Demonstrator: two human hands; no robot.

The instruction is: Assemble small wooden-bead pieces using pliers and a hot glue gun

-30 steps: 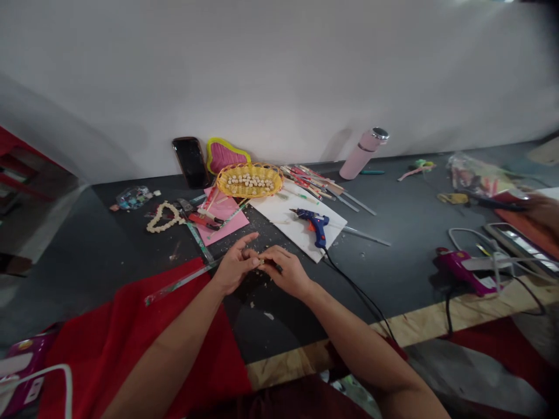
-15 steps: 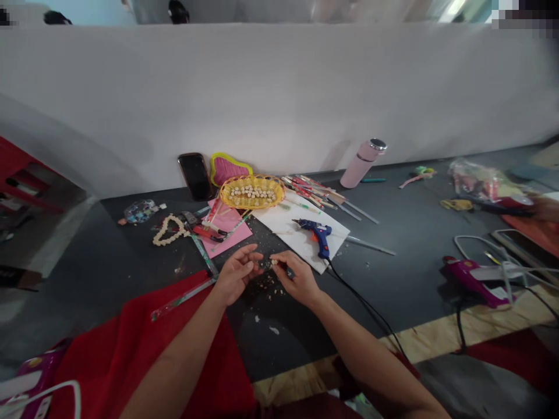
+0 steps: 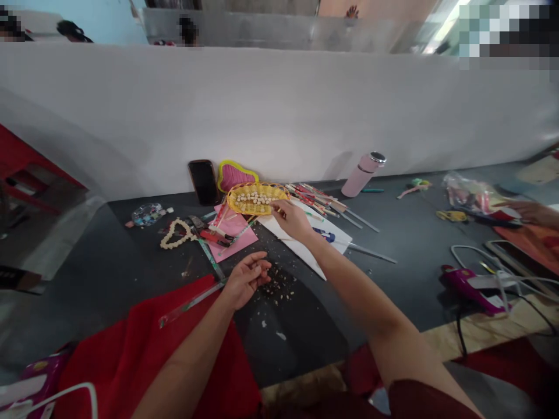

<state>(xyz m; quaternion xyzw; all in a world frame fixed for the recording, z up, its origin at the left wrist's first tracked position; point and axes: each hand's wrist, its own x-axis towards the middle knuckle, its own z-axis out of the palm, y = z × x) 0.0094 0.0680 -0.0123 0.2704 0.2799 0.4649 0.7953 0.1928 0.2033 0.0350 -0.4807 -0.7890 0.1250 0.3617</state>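
My right hand point(image 3: 292, 220) reaches to the near right rim of a yellow woven basket point(image 3: 238, 203). Its fingers are bent together at the rim; what they hold, if anything, is hidden. Small cream bead-like pieces point(image 3: 255, 198) lie inside the basket. Lower down, my left hand point(image 3: 247, 280) is half curled above the dark table, fingers loosely apart, with nothing visible in it. Beside it lie scattered small pale bits point(image 3: 279, 286). Under my right forearm, a blue glue gun point(image 3: 324, 234) rests on a white sheet point(image 3: 301, 247), mostly covered.
Left are a cream beaded loop point(image 3: 177, 234), red-handled pliers point(image 3: 215, 235), pink paper point(image 3: 240, 238) and a red cloth point(image 3: 174, 326). Behind stand a phone point(image 3: 203, 181) and pink bottle point(image 3: 363, 174). Sticks point(image 3: 318, 201) lie right of the basket. Another person's hand point(image 3: 535, 213) is far right.
My right hand has moved from beside my left hand, where it pinched a small cream piece, up and forward to the basket. My left hand stays near the same spot, fingers more curled.
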